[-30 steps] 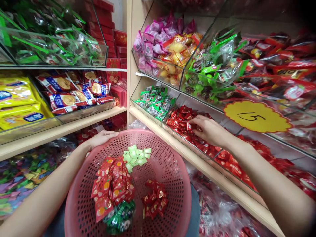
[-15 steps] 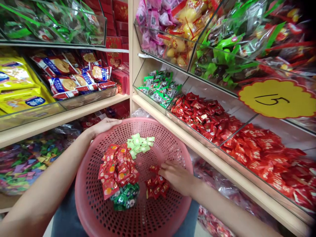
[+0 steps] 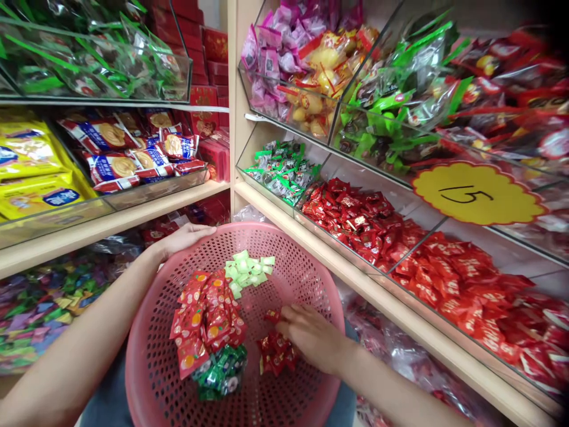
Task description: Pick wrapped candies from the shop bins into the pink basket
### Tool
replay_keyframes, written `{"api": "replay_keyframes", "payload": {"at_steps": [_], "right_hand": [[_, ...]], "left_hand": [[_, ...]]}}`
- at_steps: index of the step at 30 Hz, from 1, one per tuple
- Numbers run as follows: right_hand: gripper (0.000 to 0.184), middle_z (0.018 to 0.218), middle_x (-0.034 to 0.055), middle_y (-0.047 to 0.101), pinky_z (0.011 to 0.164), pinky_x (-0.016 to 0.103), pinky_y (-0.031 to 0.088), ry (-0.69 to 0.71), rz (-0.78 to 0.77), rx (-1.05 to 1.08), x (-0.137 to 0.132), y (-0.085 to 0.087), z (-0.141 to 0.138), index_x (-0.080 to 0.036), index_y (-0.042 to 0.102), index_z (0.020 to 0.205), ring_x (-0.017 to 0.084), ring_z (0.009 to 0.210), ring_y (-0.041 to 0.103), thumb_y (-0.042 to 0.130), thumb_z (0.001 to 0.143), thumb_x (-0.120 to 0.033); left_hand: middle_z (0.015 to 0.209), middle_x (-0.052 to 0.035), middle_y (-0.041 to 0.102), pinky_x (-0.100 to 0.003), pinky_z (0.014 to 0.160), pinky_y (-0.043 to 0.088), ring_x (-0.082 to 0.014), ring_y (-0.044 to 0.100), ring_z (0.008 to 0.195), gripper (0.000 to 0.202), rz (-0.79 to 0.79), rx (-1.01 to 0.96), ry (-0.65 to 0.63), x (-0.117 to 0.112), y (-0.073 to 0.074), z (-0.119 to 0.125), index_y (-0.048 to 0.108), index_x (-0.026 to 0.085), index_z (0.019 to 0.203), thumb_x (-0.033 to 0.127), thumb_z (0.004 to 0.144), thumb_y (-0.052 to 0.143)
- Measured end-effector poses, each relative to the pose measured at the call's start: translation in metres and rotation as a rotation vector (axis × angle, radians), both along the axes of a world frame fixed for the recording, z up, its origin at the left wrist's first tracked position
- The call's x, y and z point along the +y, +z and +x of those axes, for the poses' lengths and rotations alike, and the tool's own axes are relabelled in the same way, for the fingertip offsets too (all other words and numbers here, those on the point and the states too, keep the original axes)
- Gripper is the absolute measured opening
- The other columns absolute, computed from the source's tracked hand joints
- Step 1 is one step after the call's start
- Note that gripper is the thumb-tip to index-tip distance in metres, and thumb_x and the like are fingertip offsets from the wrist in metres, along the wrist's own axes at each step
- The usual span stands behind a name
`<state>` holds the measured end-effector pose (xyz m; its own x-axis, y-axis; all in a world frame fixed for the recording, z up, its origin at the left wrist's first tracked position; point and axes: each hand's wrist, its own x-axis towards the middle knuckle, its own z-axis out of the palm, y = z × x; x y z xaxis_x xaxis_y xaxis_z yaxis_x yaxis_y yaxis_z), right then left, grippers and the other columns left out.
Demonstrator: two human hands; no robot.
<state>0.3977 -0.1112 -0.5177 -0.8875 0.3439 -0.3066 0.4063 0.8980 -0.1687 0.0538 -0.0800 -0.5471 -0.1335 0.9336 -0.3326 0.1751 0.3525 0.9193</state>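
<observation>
A pink perforated plastic basket [image 3: 140,332] rests over my lap. My left hand [image 3: 184,238] holds its far left rim, fingers laid along the edge. Inside, my right hand [image 3: 306,332] is curled over a small pile of dark red wrapped candies [image 3: 278,354], its fingertips closed on the pile and partly hidden. Left of it are red packets with orange fruit prints [image 3: 208,311], and green wrapped candies [image 3: 222,370] lie against their near end. Pale green small packets [image 3: 249,270] sit toward the far side.
Shelves meet in a corner ahead. On the right, clear bins hold dark red candies [image 3: 351,219], brighter red packets [image 3: 453,279] and green-and-silver candies [image 3: 284,169]. A yellow price tag [image 3: 478,193] hangs there. Biscuit packs [image 3: 115,169] fill the left shelf; colourful small packets [image 3: 57,308] lie below.
The view has shifted slightly, so the shelves and basket appear a little lower. My right hand stays at the dark red candies, and my left hand keeps its place on the rim.
</observation>
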Motion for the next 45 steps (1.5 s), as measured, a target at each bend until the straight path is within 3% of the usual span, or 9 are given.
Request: {"api": "replay_keyframes", "payload": {"at_steps": [6,9,12,15,23,29,33,37,45], "right_hand": [[0.028,0.097,0.0067,0.059,0.081,0.029,0.040,-0.219,0.201,0.250,0.055,0.088,0.024,-0.020,0.056,0.105,0.017,0.093,0.053,0.037,0.086,-0.015],[0.023,0.089,0.0086,0.062,0.072,0.030,0.042,-0.540,0.457,0.176,0.089,0.107,0.041,-0.019,0.058,0.099,0.020,0.085,0.057,0.039,0.087,-0.027],[0.033,0.082,0.0128,0.063,0.066,0.032,0.042,-0.806,0.608,0.013,0.108,0.105,0.048,-0.017,0.059,0.094,0.024,0.080,0.060,0.048,0.081,-0.046],[0.046,0.082,0.0148,0.063,0.065,0.033,0.042,-0.849,0.593,-0.060,0.112,0.098,0.044,-0.016,0.058,0.096,0.026,0.079,0.061,0.051,0.075,-0.057],[0.040,0.098,0.0150,0.060,0.065,0.033,0.041,-0.783,0.476,-0.036,0.118,0.098,0.047,-0.017,0.052,0.109,0.027,0.085,0.060,0.049,0.078,-0.043],[0.027,0.094,0.0108,0.060,0.062,0.027,0.038,-0.711,0.447,0.039,0.123,0.095,0.049,-0.018,0.054,0.100,0.022,0.082,0.059,0.049,0.074,-0.024],[0.035,0.091,0.0082,0.061,0.064,0.027,0.038,-0.621,0.392,0.096,0.128,0.098,0.048,-0.018,0.051,0.105,0.021,0.083,0.058,0.049,0.071,-0.016],[0.042,0.105,0.0103,0.058,0.072,0.028,0.040,-0.599,0.452,0.249,0.139,0.102,0.036,-0.018,0.044,0.118,0.021,0.091,0.057,0.046,0.076,-0.018],[0.042,0.115,0.0125,0.053,0.074,0.030,0.044,-0.605,0.553,0.351,0.154,0.068,0.013,-0.017,0.038,0.123,0.023,0.099,0.054,0.042,0.082,-0.024]], "left_hand": [[0.091,-0.0010,0.071,-0.028,0.080,0.051,-0.0217,0.065,0.086,0.049,0.010,0.025,-0.012,0.000,0.002,0.000,0.068,0.023,0.096,0.056,0.058,0.066],[0.092,-0.0014,0.070,-0.028,0.079,0.051,-0.0215,0.065,0.086,0.051,0.006,0.006,-0.012,-0.001,0.001,0.000,0.068,0.024,0.097,0.056,0.058,0.065],[0.094,-0.0026,0.070,-0.029,0.078,0.051,-0.0220,0.065,0.086,0.054,0.000,-0.006,-0.009,-0.002,0.001,0.001,0.067,0.023,0.098,0.059,0.058,0.063],[0.097,-0.0033,0.069,-0.030,0.080,0.051,-0.0225,0.064,0.089,0.054,0.024,0.021,0.004,-0.002,0.001,0.002,0.067,0.023,0.098,0.059,0.059,0.063],[0.101,-0.0039,0.068,-0.032,0.084,0.049,-0.0246,0.062,0.095,0.056,0.035,0.029,-0.021,-0.003,0.002,-0.001,0.067,0.022,0.099,0.060,0.058,0.063],[0.098,-0.0030,0.069,-0.031,0.084,0.049,-0.0239,0.062,0.094,0.055,0.034,0.061,-0.014,0.000,0.000,-0.001,0.068,0.023,0.096,0.062,0.058,0.061],[0.095,-0.0039,0.069,-0.031,0.084,0.048,-0.0228,0.064,0.090,0.050,0.041,-0.020,-0.045,0.000,-0.001,-0.002,0.069,0.022,0.094,0.059,0.060,0.062],[0.094,-0.0054,0.070,-0.034,0.083,0.048,-0.0240,0.064,0.087,0.049,0.047,-0.075,-0.040,0.000,-0.001,-0.001,0.068,0.022,0.096,0.056,0.060,0.064],[0.105,-0.0042,0.066,-0.034,0.087,0.046,-0.0238,0.061,0.095,0.050,0.098,0.031,-0.067,0.001,-0.003,-0.004,0.068,0.022,0.098,0.056,0.063,0.061]]}}
